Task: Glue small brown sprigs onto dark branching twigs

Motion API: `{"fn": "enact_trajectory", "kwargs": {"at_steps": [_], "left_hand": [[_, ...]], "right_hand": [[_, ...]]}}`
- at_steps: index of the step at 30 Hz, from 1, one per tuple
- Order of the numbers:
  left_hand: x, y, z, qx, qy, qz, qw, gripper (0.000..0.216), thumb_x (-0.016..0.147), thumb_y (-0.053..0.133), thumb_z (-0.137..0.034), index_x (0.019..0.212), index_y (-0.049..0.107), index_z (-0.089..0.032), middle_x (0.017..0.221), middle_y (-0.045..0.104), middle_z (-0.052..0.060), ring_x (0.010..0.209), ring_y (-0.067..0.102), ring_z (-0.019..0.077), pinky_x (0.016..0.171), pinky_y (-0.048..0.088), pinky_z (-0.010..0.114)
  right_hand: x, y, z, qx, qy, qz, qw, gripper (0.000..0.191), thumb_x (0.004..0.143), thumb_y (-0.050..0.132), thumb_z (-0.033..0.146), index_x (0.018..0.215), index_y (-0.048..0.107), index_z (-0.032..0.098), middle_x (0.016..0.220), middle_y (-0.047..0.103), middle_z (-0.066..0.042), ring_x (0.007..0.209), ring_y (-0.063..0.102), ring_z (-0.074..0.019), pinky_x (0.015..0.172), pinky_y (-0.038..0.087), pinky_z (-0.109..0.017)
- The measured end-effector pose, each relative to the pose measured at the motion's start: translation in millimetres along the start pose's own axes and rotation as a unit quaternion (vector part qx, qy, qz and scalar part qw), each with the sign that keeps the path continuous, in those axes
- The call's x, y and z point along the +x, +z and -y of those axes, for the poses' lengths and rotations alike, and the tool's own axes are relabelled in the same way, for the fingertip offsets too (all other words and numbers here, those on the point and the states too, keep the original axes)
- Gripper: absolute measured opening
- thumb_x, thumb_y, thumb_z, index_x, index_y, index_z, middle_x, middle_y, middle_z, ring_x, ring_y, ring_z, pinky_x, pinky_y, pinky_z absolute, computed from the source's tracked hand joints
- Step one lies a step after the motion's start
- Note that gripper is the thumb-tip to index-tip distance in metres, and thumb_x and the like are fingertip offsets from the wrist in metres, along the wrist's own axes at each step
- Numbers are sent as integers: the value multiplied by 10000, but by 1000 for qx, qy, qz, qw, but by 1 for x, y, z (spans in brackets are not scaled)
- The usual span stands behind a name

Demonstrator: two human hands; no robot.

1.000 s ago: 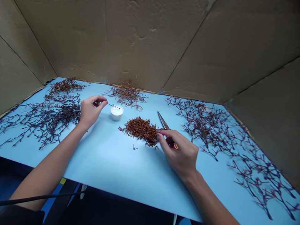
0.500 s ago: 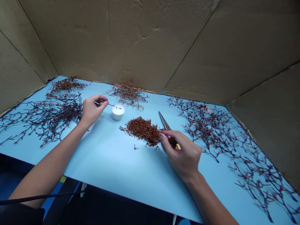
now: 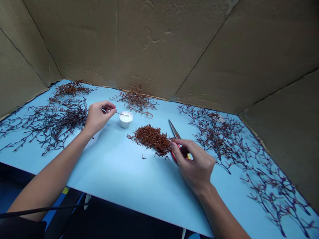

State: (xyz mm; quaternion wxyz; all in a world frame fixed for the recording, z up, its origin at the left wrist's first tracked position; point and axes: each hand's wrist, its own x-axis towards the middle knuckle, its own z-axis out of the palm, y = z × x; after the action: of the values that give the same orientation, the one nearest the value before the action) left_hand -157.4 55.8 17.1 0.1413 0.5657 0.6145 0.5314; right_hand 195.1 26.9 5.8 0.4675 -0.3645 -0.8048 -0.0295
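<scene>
My left hand (image 3: pixel 99 117) pinches a thin dark twig (image 3: pixel 122 114), whose tip reaches over a small white cup (image 3: pixel 126 119) filled with white liquid or paste. My right hand (image 3: pixel 196 162) curls over the red-and-yellow handles of a pair of scissors (image 3: pixel 175 134), with the steel blades pointing away from me. Its fingertips sit at the edge of a dense heap of short reddish-brown twig pieces (image 3: pixel 151 139). The hand hides most of the handles, so its grip is unclear.
Dark branching twigs (image 3: pixel 59 121) spread over the light blue board (image 3: pixel 119 172) at left, and more (image 3: pixel 224 139) lie at right. A brown tangle (image 3: pixel 136 102) lies at the back. Cardboard walls (image 3: pixel 149 46) surround the board. A black cable (image 3: pixel 40 209) crosses my left forearm.
The twig tip in my left hand has shifted slightly further over the cup. My right hand has moved a little to the right, and the whole view has shifted slightly.
</scene>
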Motion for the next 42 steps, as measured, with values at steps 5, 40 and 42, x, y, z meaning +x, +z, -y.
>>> {"fn": "enact_trajectory", "kwargs": {"at_steps": [5,40,42], "left_hand": [[1,-4,-4,-84,-31,-51,995,173,772,840,-306,874,807,-170,836,794,56,752,706,175,668,519,276],[-60,36,-42,-293,-144,110,939,206,739,946,-240,881,799,-209,795,760,15,687,653,118,637,527,213],[-64,39,-44,-285,-143,118,941,215,731,956,-252,875,801,-211,798,759,14,690,657,120,663,547,217]], "right_hand": [[0,1,0,6,1,3,1000,89,974,739,108,947,709,188,820,758,-13,567,609,-103,588,494,-248],[-9,7,18,250,164,146,943,256,936,819,305,1147,734,186,883,726,-13,558,518,-88,550,464,-240],[-9,7,21,273,154,133,940,330,914,849,313,1202,744,193,990,737,-42,560,517,-80,542,481,-245]]}}
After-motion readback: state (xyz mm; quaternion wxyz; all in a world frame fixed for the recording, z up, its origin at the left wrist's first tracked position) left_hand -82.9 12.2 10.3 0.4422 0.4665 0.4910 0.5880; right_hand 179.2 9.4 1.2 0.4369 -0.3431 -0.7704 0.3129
